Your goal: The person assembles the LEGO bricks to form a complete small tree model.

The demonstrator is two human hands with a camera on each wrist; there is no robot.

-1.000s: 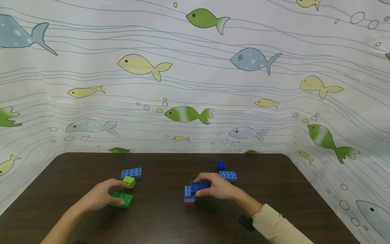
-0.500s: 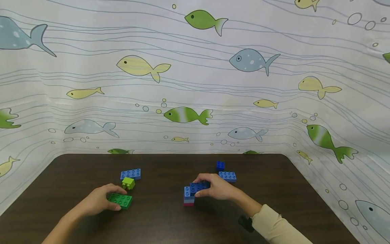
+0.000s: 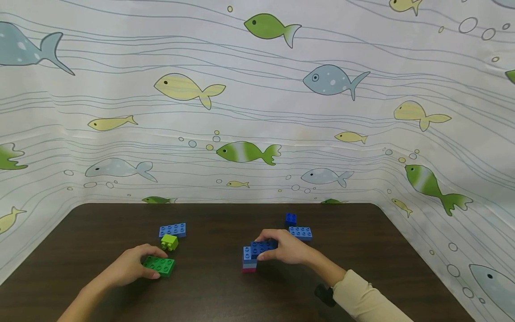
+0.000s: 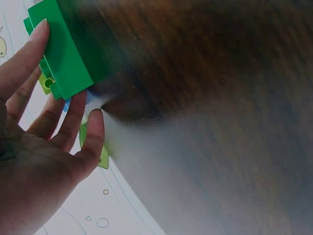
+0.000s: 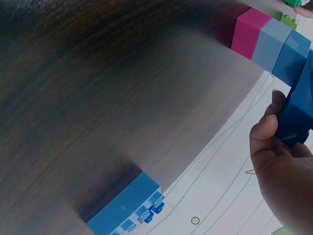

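Note:
At left in the head view, my left hand [image 3: 126,268] holds a green brick [image 3: 162,266] between thumb and fingers, low over the dark table. The left wrist view shows the thumb on one side of that brick [image 4: 61,51] and some fingers behind it. My right hand [image 3: 286,247] pinches a dark blue brick [image 3: 260,249] by its right part. Its left end sits on a small stack [image 3: 249,263], whose top is blue, middle greyish blue and bottom magenta [image 5: 249,33]. The rest of the dark blue brick juts out over the table. Fingers partly cover it.
Just behind the left hand are a lime brick [image 3: 169,243] and a light blue brick [image 3: 172,230]. Beyond the right hand lie a long blue brick [image 3: 300,232] and a small dark blue brick [image 3: 291,219]. A fish-patterned sheet [image 3: 257,112] rises behind the table [image 3: 209,290].
My left fingers have drawn back from the lime brick, which now stands free, and lie about the green brick. The right hand has stayed on the dark blue brick.

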